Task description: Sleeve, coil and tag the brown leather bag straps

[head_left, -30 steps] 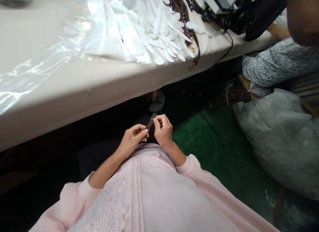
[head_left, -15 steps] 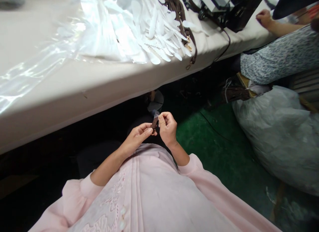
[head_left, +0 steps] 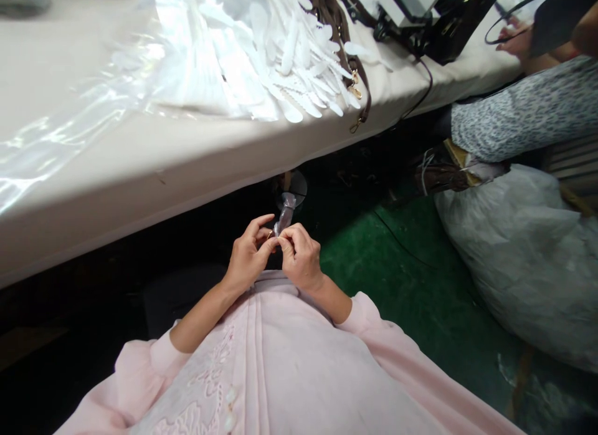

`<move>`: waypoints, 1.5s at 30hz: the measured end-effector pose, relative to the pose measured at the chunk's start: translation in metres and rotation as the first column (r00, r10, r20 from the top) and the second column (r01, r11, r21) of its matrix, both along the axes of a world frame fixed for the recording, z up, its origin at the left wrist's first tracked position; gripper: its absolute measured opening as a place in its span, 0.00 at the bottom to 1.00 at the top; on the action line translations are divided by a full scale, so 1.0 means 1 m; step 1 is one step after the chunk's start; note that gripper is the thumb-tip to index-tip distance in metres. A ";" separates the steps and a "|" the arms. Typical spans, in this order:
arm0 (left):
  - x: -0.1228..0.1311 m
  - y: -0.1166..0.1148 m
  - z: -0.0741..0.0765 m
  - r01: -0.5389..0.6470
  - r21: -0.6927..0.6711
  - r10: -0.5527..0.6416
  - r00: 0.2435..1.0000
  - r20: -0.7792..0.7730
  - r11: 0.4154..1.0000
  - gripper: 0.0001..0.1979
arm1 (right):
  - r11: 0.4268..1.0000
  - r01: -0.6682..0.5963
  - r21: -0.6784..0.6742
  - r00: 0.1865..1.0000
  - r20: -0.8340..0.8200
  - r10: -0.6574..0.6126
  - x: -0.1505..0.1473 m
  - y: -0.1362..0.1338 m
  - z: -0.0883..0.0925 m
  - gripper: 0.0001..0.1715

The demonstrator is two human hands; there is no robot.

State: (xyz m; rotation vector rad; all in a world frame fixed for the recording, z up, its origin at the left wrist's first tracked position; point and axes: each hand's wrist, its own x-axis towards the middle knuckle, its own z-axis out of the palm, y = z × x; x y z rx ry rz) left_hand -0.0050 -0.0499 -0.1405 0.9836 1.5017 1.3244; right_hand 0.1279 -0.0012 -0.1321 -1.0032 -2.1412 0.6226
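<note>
In front of my waist, both hands hold a short end of brown strap (head_left: pixel 284 219) with a clear plastic sleeve (head_left: pixel 289 200) over it. My left hand (head_left: pixel 247 254) pinches the lower end of the strap between thumb and fingers, its index finger raised. A bit of gold metal (head_left: pixel 270 234) shows by those fingers. My right hand (head_left: pixel 302 255) is closed, thumb and fingertips pinching the sleeve's lower edge right beside my left thumb. The exact grip at the fingertips is partly hidden.
A cloth-covered table (head_left: pixel 200 167) runs across ahead, bearing a pile of white strips (head_left: pixel 280 67), brown straps with gold clasps (head_left: pixel 359 98) and a machine (head_left: pixel 420 17). At right are a co-worker's arm (head_left: pixel 523 45) and a large plastic bag (head_left: pixel 518 254).
My right hand has moved down and left, from the sleeve's top to its lower edge. The sleeve now covers more of the strap. The co-worker's hand at right has shifted.
</note>
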 end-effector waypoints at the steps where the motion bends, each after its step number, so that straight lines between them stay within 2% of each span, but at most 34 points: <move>1: 0.000 -0.001 0.000 -0.007 0.015 0.008 0.994 -0.111 1.000 0.23 | 1.000 0.002 0.002 1.000 0.006 -0.002 -0.001 -0.001 -0.001 0.12; 3: 0.000 -0.003 -0.001 -0.045 0.064 0.064 0.940 -0.334 0.997 0.18 | 0.999 0.006 -0.040 1.000 -0.009 -0.006 -0.002 0.000 -0.003 0.12; 5: 0.001 -0.006 -0.003 -0.077 0.137 0.136 0.855 -0.501 0.988 0.13 | 0.991 0.010 -0.134 0.998 -0.062 -0.018 -0.004 0.001 -0.003 0.13; 8: 0.001 -0.009 -0.006 -0.083 0.234 0.213 0.763 -0.611 0.969 0.08 | 0.968 0.023 -0.250 0.988 -0.143 -0.061 -0.008 0.002 -0.002 0.12; 11: -0.002 -0.011 -0.006 -0.062 0.306 0.256 0.716 -0.649 0.950 0.07 | 0.977 0.045 -0.208 0.982 -0.170 -0.082 -0.012 0.000 -0.001 0.11; 14: -0.008 -0.011 -0.006 0.070 0.323 0.191 0.681 -0.707 0.944 0.05 | 0.996 0.063 -0.068 0.988 -0.136 -0.072 -0.015 -0.001 -0.001 0.11; 16: -0.013 -0.010 -0.006 0.174 0.270 0.091 0.660 -0.746 0.947 0.06 | 0.998 0.069 -0.002 0.995 -0.073 -0.069 -0.017 0.001 -0.002 0.12; 18: -0.018 -0.009 -0.007 0.216 0.217 0.016 0.674 -0.738 0.952 0.06 | 0.998 0.052 0.030 0.999 0.001 -0.052 -0.017 0.003 -0.003 0.13; 20: -0.021 -0.008 -0.008 0.167 0.183 -0.010 0.764 -0.645 0.969 0.07 | 0.998 0.007 0.058 0.998 0.061 -0.011 -0.016 0.004 -0.006 0.13; 21: -0.022 -0.008 -0.008 0.125 0.158 -0.014 0.825 -0.566 0.980 0.11 | 0.997 -0.015 0.072 0.996 0.084 0.009 -0.015 0.004 -0.007 0.13; 23: -0.020 -0.007 -0.008 0.030 0.085 0.000 0.943 -0.332 0.996 0.19 | 0.995 -0.040 0.094 0.993 0.114 0.029 -0.012 0.002 -0.012 0.13; 25: -0.015 -0.006 -0.008 -0.041 0.002 0.041 0.999 -0.023 0.999 0.22 | 0.994 -0.030 0.108 0.993 0.118 0.017 -0.009 0.000 -0.019 0.12; 27: -0.009 -0.005 -0.009 -0.090 -0.070 0.107 0.950 0.294 0.993 0.21 | 0.993 -0.002 0.116 0.995 0.098 -0.010 -0.007 -0.003 -0.025 0.11; 30: -0.004 -0.003 -0.012 -0.064 -0.142 0.140 0.765 0.628 0.988 0.20 | 0.997 0.057 0.056 0.998 0.024 -0.059 -0.010 -0.006 -0.031 0.12; 32: -0.006 -0.003 -0.014 0.011 -0.142 0.099 0.665 0.740 0.990 0.17 | 0.995 0.076 -0.060 0.996 -0.034 -0.078 -0.014 -0.006 -0.030 0.13; 35: -0.012 -0.003 -0.016 0.102 -0.126 0.035 0.624 0.781 0.987 0.13 | 0.971 0.051 -0.232 0.992 -0.099 -0.076 -0.017 -0.006 -0.025 0.13; 37: -0.015 -0.003 -0.015 0.101 -0.136 0.033 0.674 0.738 0.986 0.13 | 0.966 0.033 -0.256 0.990 -0.122 -0.066 -0.016 -0.006 -0.023 0.12; 39: -0.016 -0.004 -0.013 0.067 -0.157 0.045 0.786 0.617 0.985 0.15 | 0.978 0.034 -0.205 0.990 -0.124 -0.061 -0.014 -0.007 -0.022 0.12; 42: -0.013 -0.007 -0.009 -0.017 -0.149 0.056 0.964 0.259 0.989 0.13 | 0.996 0.047 -0.075 0.994 -0.091 -0.054 -0.012 -0.010 -0.024 0.12; 43: -0.012 -0.008 -0.008 -0.043 -0.128 0.058 0.992 0.114 0.991 0.12 | 0.998 0.047 -0.048 0.996 -0.073 -0.051 -0.012 -0.011 -0.025 0.12; 45: -0.011 -0.011 -0.008 -0.078 -0.079 0.069 0.991 -0.115 0.994 0.11 | 0.998 0.045 -0.031 0.998 -0.037 -0.046 -0.013 -0.012 -0.027 0.13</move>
